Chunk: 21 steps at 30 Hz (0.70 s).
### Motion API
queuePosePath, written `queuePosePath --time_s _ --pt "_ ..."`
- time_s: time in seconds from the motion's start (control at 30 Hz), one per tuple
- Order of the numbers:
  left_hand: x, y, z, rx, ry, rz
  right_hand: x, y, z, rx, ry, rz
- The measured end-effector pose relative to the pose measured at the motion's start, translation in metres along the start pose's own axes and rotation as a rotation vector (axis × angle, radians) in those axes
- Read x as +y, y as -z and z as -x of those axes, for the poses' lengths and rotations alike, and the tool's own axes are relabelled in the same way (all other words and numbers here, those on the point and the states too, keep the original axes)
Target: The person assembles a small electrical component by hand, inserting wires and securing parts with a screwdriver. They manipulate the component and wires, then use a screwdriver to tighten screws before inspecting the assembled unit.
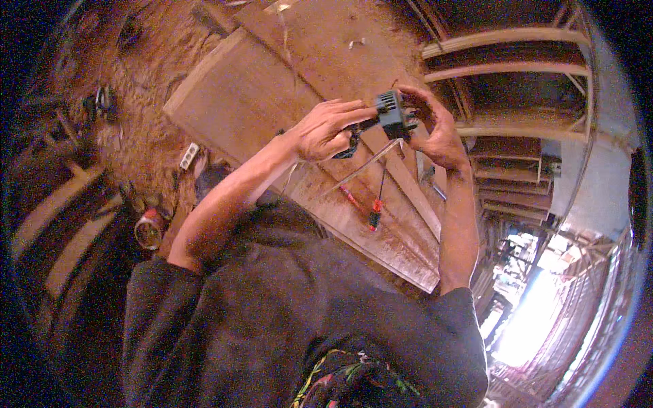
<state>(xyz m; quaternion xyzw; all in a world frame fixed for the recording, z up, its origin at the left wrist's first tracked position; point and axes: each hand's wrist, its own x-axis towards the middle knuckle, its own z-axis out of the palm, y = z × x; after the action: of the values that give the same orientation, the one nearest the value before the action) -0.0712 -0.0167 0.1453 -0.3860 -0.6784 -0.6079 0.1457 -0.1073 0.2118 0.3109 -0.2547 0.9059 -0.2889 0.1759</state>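
Both my hands hold a dark power tool (390, 114) above the wooden boards; its end has a slotted, vented housing. My left hand (328, 130) is closed round the tool's black left part, index finger stretched along it toward the housing. My right hand (441, 136) curls round the housing's right end, its fingertips partly hidden. The tool's exact kind is unclear. Below it, a screwdriver (375, 212) with a red and black handle lies on the boards. A thin red stick-like thing (350, 197) lies to its left.
Wide wooden boards (224, 88) lie under my hands, with a small pale piece (356, 44) on the far one. Wood shavings (136, 81) cover the ground at left, near a white power strip (190, 156) and a round container (149, 231). Timber racks (510, 85) stand at right.
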Motion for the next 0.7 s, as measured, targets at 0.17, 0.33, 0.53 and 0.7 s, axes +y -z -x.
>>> queuePosePath --time_s 0.17,0.33,0.53,0.7 --pt "-0.005 -0.002 0.001 0.004 -0.043 -0.059 -0.022 -0.002 0.010 0.011 -0.037 -0.102" --pt "-0.018 -0.011 0.010 0.153 -0.198 -0.175 -0.042 0.006 0.014 0.019 0.094 0.026" --pt "-0.001 -0.005 -0.012 -0.058 -0.074 0.130 -0.038 0.002 0.021 0.024 0.148 0.115" --pt "-0.006 -0.009 -0.008 -0.052 -0.074 0.123 -0.035 0.001 0.029 0.075 0.160 0.220"
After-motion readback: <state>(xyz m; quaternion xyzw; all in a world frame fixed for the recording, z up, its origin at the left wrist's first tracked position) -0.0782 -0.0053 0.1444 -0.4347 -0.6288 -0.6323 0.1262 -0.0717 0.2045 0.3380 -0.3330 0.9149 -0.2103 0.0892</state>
